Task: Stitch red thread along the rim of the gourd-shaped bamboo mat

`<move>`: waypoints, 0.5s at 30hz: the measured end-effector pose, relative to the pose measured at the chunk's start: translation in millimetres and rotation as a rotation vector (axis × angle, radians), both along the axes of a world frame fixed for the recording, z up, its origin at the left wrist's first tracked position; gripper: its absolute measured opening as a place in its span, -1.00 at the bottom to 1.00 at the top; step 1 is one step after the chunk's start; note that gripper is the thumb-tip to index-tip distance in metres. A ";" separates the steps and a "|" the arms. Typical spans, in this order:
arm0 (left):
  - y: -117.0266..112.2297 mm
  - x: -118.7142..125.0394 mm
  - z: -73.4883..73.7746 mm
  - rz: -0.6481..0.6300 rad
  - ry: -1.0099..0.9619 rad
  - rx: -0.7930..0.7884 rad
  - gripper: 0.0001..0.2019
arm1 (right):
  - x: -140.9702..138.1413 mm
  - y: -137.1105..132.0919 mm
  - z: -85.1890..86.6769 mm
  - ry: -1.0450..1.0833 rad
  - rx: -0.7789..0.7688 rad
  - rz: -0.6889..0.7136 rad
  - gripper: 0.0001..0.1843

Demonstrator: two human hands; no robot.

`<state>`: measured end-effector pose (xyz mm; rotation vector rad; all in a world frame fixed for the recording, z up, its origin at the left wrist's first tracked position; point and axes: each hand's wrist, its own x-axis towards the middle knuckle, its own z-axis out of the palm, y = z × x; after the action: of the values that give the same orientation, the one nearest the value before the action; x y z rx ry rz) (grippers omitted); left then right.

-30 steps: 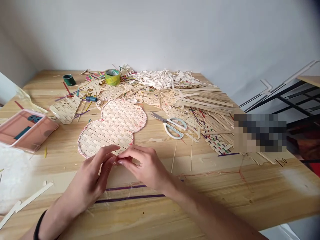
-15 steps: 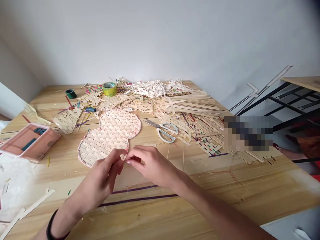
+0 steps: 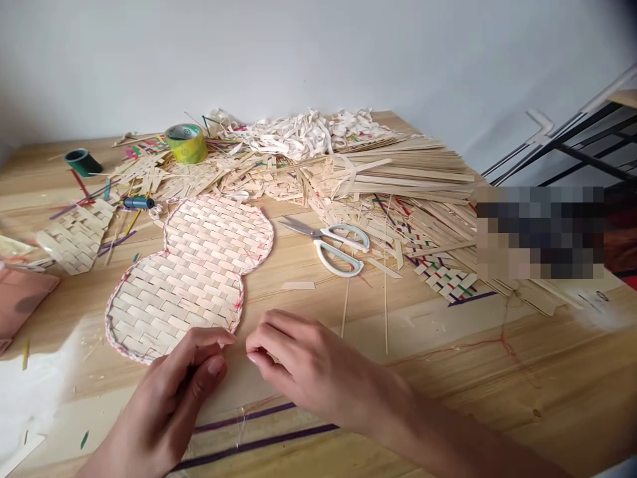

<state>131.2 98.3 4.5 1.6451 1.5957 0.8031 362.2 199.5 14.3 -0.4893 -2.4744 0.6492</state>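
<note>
Further apart: left hand, right hand

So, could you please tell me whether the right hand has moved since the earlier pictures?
Yes, the right hand has moved rightward, judged against the scissors.

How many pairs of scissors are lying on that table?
1. The white-handled scissors lie right of the gourd-shaped woven piece, beyond the right hand. Others may be hidden under the piled strips.
</note>
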 end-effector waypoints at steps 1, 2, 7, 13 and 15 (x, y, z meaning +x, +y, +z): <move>0.4 -0.1 0.4 0.002 -0.002 -0.001 -0.69 | 0.2 -0.3 0.1 -0.009 -0.003 0.001 -0.77; 1.1 0.0 1.2 0.002 -0.003 0.001 -0.71 | 0.2 -0.8 0.1 -0.012 -0.014 -0.001 -0.77; 7.6 4.3 9.2 -0.042 -0.037 0.006 -0.75 | 0.2 -3.1 0.1 0.036 -0.119 -0.032 -0.84; 16.2 10.2 22.3 -0.100 -0.045 -0.050 -0.66 | 0.4 -2.8 0.9 0.079 -0.141 -0.035 -0.79; 17.2 10.4 24.7 -0.112 -0.044 -0.048 -0.66 | 0.6 -2.4 1.0 0.079 -0.147 -0.037 -0.79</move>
<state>141.6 115.5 29.2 1.6554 1.4684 0.7327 362.8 197.0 15.3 -0.5528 -2.3484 0.8242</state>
